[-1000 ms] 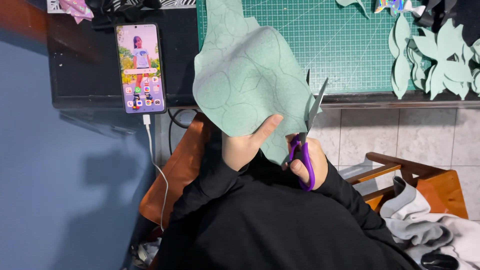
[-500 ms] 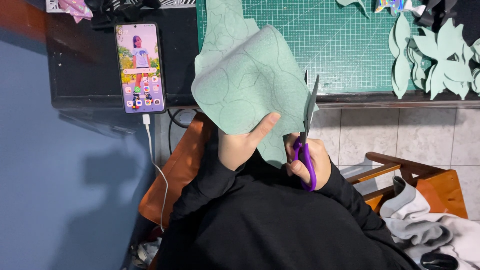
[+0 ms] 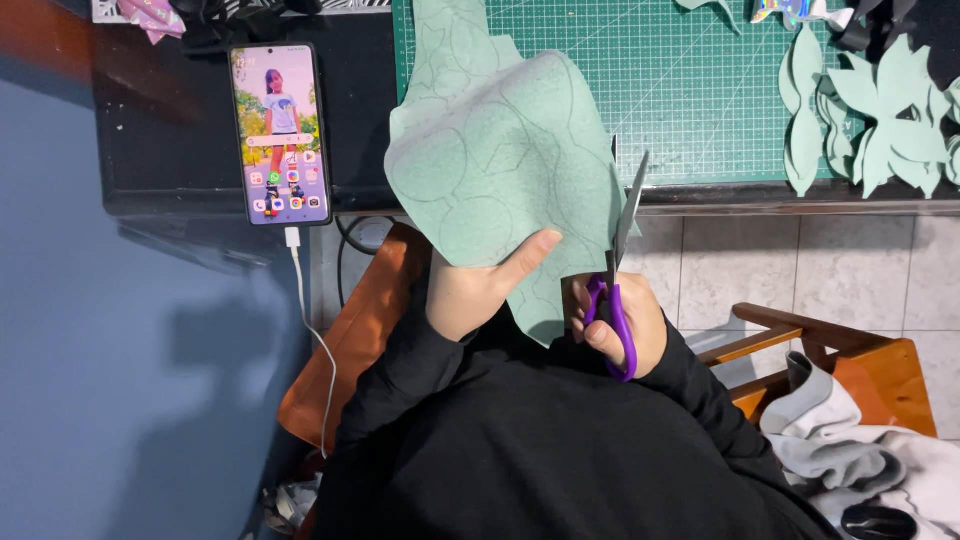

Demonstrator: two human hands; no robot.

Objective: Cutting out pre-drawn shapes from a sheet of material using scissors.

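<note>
My left hand (image 3: 478, 288) pinches the lower edge of a pale green sheet (image 3: 505, 165) with shapes drawn on it in pencil, thumb on top. The sheet stands up in front of me, over the table edge. My right hand (image 3: 622, 322) grips purple-handled scissors (image 3: 618, 262). Their blades point up along the sheet's right edge and look nearly closed on it.
A green cutting mat (image 3: 690, 80) lies on the black table. Several cut green leaf shapes (image 3: 880, 110) sit at its right. A phone (image 3: 279, 132) with a lit screen lies at the left, its white cable hanging down. A wooden chair (image 3: 840, 360) with grey cloth stands at lower right.
The scissors have come a little further up the sheet's right edge and the blades have closed somewhat. The sheet has shifted slightly in my left hand.
</note>
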